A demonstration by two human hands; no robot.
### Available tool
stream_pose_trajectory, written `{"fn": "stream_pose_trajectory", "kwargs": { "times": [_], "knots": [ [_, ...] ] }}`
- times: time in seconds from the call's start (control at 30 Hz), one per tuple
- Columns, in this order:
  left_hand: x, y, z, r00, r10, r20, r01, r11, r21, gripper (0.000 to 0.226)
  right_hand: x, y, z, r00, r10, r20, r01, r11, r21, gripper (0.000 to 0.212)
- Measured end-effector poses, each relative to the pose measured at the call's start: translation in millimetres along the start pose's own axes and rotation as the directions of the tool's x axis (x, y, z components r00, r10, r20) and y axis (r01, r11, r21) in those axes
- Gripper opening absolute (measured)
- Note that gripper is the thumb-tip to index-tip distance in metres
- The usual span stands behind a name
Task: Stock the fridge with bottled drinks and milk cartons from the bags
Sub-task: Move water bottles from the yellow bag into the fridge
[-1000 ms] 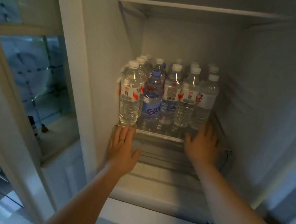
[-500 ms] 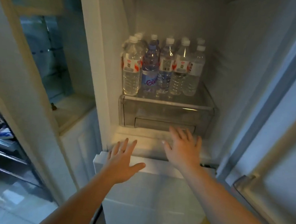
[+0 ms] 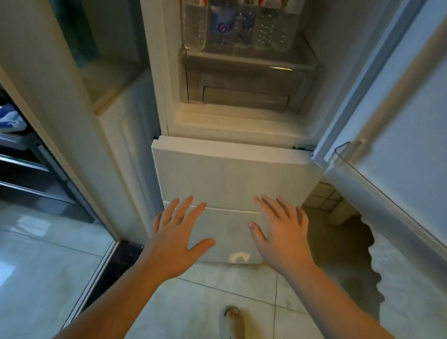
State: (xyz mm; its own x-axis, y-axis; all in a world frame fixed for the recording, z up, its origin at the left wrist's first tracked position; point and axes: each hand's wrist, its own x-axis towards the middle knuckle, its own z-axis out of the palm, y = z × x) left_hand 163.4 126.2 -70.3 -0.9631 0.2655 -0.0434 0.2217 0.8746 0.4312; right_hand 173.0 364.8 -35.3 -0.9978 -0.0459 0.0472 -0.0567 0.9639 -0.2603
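Left hand: The left hand (image 3: 176, 237) hovers palm-down before the fridge's lower drawer front (image 3: 225, 235), fingers spread and straight, grasping nothing; a ring (image 3: 177, 218) sits on one finger.
Right hand: The right hand (image 3: 282, 234) is raised beside it, fingers likewise released and fanned, empty; whether either hand touches the panel cannot be told.
Bottled drinks: Water bottles (image 3: 265, 18) stand packed in rows on the fridge shelf (image 3: 302, 61) at the top of the frame, a blue-labelled bottle (image 3: 221, 24) among them in the front row; the frame edge cuts off their caps.
Below the shelf: A clear crisper drawer (image 3: 244, 86) sits shut directly under the bottles.
Freezer fronts: An upper drawer front (image 3: 230, 176), white, stands above the lower one, both closed.
Door: The fridge door (image 3: 423, 110) hangs open to the right, its clear door bin (image 3: 345, 154) jutting near the compartment's lower corner.
Open room: Tiled floor (image 3: 198, 308) lies open between the person and the fridge; a sandalled foot (image 3: 235, 327) stands on it, below the right hand.
Left flank: A pale cabinet (image 3: 113, 132) with a glass pane butts against the fridge side; beyond it, dark shelving (image 3: 5, 157) holds a blue-and-white packet (image 3: 7, 118).
Right flank: A white, ragged-edged mass (image 3: 413, 294) lies low under the open door, too blurred to name.
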Motion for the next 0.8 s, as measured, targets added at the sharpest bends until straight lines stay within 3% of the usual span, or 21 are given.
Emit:
{"fn": "stream_pose_trajectory", "kwargs": {
  "times": [0.4, 0.63, 0.8],
  "knots": [
    [-106, 83, 90, 0.971, 0.048, 0.235, -0.046, 0.999, -0.015, 0.075, -161, 67, 24, 0.988, 0.130, 0.079, -0.134, 0.989, 0.054, 0.058],
    [-147, 182, 152, 0.931, 0.097, 0.353, -0.109, 0.994, 0.013, 0.076, -252, 163, 12, 0.966, 0.240, 0.102, -0.248, 0.965, 0.081, 0.054],
    [-170, 276, 208, 0.930, 0.068, 0.360, -0.091, 0.995, 0.047, 0.076, -316, 253, -2, 0.964, 0.249, 0.094, -0.257, 0.962, 0.094, 0.056]
  ]
}}
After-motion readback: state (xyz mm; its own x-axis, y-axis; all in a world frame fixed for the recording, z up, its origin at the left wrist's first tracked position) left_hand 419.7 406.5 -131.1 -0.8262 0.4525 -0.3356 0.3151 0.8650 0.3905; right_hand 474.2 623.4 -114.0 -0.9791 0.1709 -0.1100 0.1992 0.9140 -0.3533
